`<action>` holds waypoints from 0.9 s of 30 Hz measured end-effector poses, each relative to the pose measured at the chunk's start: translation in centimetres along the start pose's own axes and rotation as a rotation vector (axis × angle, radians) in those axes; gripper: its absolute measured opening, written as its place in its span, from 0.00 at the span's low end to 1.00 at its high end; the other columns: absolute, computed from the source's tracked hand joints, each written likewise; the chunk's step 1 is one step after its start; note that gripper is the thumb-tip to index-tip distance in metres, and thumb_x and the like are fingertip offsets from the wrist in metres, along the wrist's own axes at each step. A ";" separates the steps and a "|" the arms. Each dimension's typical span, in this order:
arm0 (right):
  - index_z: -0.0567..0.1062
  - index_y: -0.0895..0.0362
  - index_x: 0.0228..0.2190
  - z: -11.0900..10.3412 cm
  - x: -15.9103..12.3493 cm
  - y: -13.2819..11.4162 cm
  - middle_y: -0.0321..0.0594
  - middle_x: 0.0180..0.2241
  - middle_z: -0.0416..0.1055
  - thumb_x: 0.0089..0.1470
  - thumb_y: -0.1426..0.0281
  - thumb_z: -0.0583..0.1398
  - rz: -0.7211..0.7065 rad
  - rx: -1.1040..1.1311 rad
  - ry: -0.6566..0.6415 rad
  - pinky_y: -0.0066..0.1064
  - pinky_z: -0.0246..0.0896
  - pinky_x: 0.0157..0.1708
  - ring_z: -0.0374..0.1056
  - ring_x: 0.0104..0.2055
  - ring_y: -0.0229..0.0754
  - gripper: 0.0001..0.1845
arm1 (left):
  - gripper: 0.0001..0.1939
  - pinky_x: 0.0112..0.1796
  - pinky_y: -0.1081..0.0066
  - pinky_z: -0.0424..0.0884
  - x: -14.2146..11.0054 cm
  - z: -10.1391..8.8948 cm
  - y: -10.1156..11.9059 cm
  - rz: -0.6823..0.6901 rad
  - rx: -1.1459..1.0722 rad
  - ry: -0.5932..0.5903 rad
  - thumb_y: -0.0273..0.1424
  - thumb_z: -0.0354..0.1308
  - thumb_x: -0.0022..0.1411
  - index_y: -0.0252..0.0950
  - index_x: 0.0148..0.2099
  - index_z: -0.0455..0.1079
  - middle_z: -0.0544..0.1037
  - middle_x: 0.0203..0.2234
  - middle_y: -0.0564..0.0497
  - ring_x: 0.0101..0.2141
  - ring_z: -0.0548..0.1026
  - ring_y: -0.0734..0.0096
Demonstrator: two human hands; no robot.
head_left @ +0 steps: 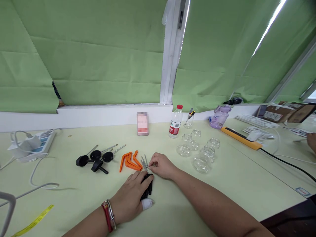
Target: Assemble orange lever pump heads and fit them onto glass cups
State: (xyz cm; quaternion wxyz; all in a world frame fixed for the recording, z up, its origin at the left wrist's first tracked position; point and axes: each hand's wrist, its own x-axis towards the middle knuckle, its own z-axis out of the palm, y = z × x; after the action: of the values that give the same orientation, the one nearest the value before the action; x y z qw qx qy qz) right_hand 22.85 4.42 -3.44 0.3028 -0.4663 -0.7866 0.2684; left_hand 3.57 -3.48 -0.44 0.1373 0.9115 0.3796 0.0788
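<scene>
My left hand [132, 197] lies palm down on the pale green table [81, 204], its fingers pressed over a black part [147, 189]; white tape wraps one fingertip and bracelets ring the wrist. Just beyond it, my right hand [161, 165] pinches the end of a thin metal rod [145, 163] among a few such rods. Orange plastic angle pieces [129, 161] lie immediately left of the rods. Further left are several black knobs with metal shafts [96, 157].
Several clear glass jars [199, 152] stand right of my hands, with a water bottle [175, 122] and a small box [142, 123] behind. A power strip [34, 143] with cables is at far left, a yellow bar [241, 138] at right. Another person's hand [311, 141] shows at the right edge.
</scene>
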 end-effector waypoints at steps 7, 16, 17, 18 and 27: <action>0.78 0.55 0.26 0.1 -0.1 -0.5 0.36 0.33 0.67 0.42 0.71 0.64 -0.001 -0.049 0.034 0.25 0.56 0.28 0.61 0.27 0.33 0.04 | 0.31 0.55 0.50 0.58 0.1 0.0 0.1 0.002 0.001 -0.001 0.41 0.53 0.59 0.41 0.63 0.53 0.60 0.58 0.42 0.56 0.58 0.50; 0.77 0.58 0.24 0.0 0.2 -0.4 0.37 0.30 0.67 0.43 0.79 0.59 0.013 -0.062 0.079 0.26 0.57 0.28 0.60 0.26 0.33 0.07 | 0.30 0.54 0.51 0.59 0.1 0.2 -0.2 0.015 -0.003 0.006 0.42 0.53 0.59 0.41 0.62 0.54 0.61 0.57 0.41 0.55 0.59 0.51; 0.77 0.58 0.25 -0.2 0.2 -0.4 0.37 0.31 0.67 0.43 0.79 0.60 0.012 -0.059 0.079 0.25 0.57 0.28 0.60 0.26 0.33 0.07 | 0.31 0.54 0.51 0.59 0.0 0.2 -0.2 0.015 -0.003 0.008 0.42 0.53 0.59 0.41 0.62 0.53 0.60 0.57 0.41 0.55 0.59 0.51; 0.77 0.58 0.25 -0.3 0.1 -0.4 0.36 0.32 0.67 0.44 0.78 0.61 0.005 -0.049 0.072 0.25 0.57 0.28 0.60 0.26 0.32 0.06 | 0.31 0.54 0.51 0.59 0.0 0.2 -0.2 0.010 -0.002 0.011 0.42 0.53 0.59 0.41 0.62 0.53 0.60 0.58 0.41 0.55 0.58 0.50; 0.80 0.53 0.29 -0.4 -0.1 -0.5 0.34 0.37 0.65 0.46 0.78 0.63 -0.170 0.082 -0.167 0.25 0.61 0.34 0.63 0.31 0.32 0.10 | 0.30 0.54 0.51 0.59 0.0 0.1 0.2 -0.009 -0.004 0.037 0.40 0.54 0.59 0.40 0.62 0.55 0.61 0.57 0.40 0.55 0.59 0.51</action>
State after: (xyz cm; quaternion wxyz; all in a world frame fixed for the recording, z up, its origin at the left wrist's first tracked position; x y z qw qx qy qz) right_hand 22.83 4.16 -2.84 0.2769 -0.3613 -0.8341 0.3115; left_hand 3.69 -3.65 -0.47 0.1324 0.9079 0.3859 0.0961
